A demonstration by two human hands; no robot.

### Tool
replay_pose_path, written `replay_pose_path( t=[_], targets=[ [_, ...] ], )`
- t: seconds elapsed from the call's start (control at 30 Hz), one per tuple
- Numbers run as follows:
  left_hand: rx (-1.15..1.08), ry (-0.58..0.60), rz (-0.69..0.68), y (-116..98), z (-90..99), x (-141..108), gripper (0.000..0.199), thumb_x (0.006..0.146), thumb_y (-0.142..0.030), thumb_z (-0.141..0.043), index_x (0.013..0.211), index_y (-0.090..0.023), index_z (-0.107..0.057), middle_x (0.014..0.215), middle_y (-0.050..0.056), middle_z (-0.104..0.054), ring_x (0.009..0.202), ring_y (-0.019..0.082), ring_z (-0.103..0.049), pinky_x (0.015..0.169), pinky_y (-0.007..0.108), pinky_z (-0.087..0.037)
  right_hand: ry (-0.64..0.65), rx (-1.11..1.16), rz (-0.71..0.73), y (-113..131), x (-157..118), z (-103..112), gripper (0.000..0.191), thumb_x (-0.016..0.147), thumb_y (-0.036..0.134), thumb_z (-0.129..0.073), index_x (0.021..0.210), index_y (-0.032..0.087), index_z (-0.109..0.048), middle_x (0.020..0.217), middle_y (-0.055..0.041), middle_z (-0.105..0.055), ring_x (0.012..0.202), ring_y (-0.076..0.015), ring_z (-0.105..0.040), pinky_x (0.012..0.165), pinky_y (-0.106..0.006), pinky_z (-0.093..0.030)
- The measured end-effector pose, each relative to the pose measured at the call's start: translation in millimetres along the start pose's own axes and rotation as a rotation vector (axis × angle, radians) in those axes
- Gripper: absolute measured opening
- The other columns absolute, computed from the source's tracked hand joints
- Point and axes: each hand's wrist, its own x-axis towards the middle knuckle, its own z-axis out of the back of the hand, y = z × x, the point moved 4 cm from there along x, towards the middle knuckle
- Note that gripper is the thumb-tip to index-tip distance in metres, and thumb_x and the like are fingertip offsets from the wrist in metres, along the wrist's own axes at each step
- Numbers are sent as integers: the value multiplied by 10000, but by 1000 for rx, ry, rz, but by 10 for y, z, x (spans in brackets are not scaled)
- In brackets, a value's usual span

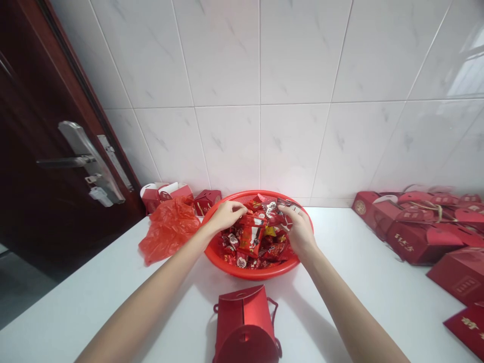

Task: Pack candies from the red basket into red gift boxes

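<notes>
Both of my hands are over a red plastic basket [257, 275] filled with wrapped candies [242, 259]. My left hand [227, 216] reaches in from the left, its fingertips pinched together above a larger red packet [250, 239]; what they grip, if anything, is hard to make out. At the basket's right side, my right hand [301, 231] has thumb and fingers closed on a dark, shiny wrapped candy [289, 204]. Nearest to me on the table, between my forearms, is a red gift box [244, 322] with a cord at its sides and curved flaps on top.
A crumpled red plastic bag [170, 229] lies left of the basket, with small red boxes [207, 201] behind it. Several red gift boxes [419, 242] crowd the right side of the white table [336, 287]. Behind is a tiled wall [227, 141]; a dark door [34, 151] stands at left.
</notes>
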Motion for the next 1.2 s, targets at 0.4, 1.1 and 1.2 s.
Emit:
replay_pose_path(
  t=[0.4, 1.1, 1.2],
  targets=[
    [170, 186, 14, 204, 271, -162, 292, 707, -265, -562, 867, -176, -790, 959, 61, -797, 934, 256, -718, 886, 323, -523, 35, -132, -2, 30, -72, -37, 229, 583, 354, -822, 679, 203, -680, 711, 1, -710, 672, -169, -640, 614, -265, -502],
    [413, 566, -16, 130, 101, -303, 385, 584, -87, -553, 814, -247, -817, 832, 1, -800, 826, 200, -721, 700, 208, -499, 141, -163, -15, -12, -60, -74, 186, 606, 320, -805, 703, 197, -704, 711, -20, -726, 676, -205, -672, 676, -320, -542],
    [459, 522, -28, 148, 94, -277, 558, 580, -33, -497, 969, -280, -812, 1004, -6, -802, 971, 198, -717, 840, 214, -498, 133, -166, -19, -15, -60, -75, 187, 601, 316, -804, 711, 195, -712, 738, -27, -736, 698, -204, -678, 667, -304, -538]
  ],
)
